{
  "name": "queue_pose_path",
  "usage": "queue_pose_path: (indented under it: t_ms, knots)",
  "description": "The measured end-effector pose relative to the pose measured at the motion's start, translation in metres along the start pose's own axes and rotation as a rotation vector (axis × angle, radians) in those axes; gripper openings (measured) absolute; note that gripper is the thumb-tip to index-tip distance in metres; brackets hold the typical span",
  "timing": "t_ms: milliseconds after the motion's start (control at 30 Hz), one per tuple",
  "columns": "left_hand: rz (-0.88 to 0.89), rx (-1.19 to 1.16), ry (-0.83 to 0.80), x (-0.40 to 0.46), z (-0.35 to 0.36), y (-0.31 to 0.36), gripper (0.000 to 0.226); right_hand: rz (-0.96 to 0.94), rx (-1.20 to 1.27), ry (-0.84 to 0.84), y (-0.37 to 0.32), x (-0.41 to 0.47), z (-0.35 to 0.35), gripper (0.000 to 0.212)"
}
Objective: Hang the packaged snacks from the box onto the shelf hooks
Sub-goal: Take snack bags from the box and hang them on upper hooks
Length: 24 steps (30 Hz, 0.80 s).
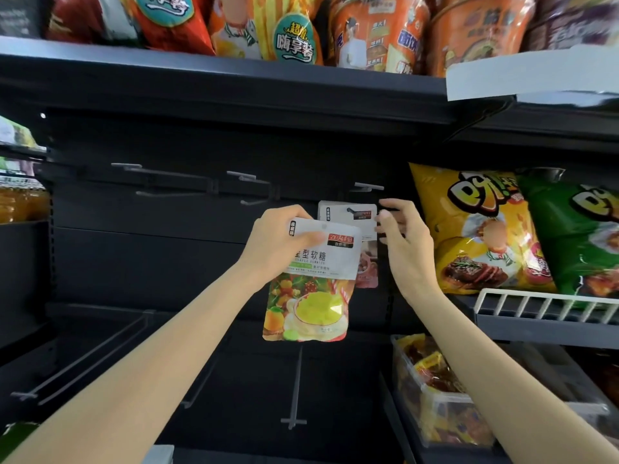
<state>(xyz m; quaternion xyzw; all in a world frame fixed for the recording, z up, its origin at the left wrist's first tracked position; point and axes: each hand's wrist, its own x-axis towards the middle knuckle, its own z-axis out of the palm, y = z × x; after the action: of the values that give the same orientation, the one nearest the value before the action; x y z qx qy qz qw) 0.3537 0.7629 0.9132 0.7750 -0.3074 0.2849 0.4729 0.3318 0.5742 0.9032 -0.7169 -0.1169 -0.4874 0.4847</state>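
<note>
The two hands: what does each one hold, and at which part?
The left hand pinches the gummy packet at its white top edge. The right hand holds nothing; its fingers are beside the hung packet.

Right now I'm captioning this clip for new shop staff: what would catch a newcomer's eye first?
At centre, the left hand grips a fruit gummy pouch by its top, in front of a second pouch already on a hook. The right hand hovers beside that one, fingers loosely curled. To the right stand a yellow chip bag and a green one.
</note>
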Motion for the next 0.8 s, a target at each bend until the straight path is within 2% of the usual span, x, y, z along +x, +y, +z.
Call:
queue_pose_path:
  t_ms: [67, 133, 233, 433, 800]
  knots:
    - [-0.014, -0.101, -0.002, 0.004, 0.008, 0.007, 0.014, 0.000, 0.035, -0.164, -0.008, -0.002, -0.005, 0.023]
    - [-0.040, -0.182, -0.001, 0.008, 0.017, 0.012, 0.014, -0.009, 0.028, -0.226, -0.009, -0.001, -0.007, 0.026]
    - [-0.063, -0.289, 0.016, 0.011, 0.029, 0.017, 0.014, -0.040, -0.001, -0.128, -0.005, 0.002, -0.009, 0.029]
    - [-0.010, -0.222, 0.094, 0.017, 0.041, 0.020, 0.011, -0.051, -0.067, 0.027, 0.009, 0.004, -0.005, 0.024]
    - [-0.039, -0.145, 0.144, 0.030, 0.054, 0.006, 0.018, -0.033, -0.134, 0.050, 0.022, 0.013, 0.006, 0.027]
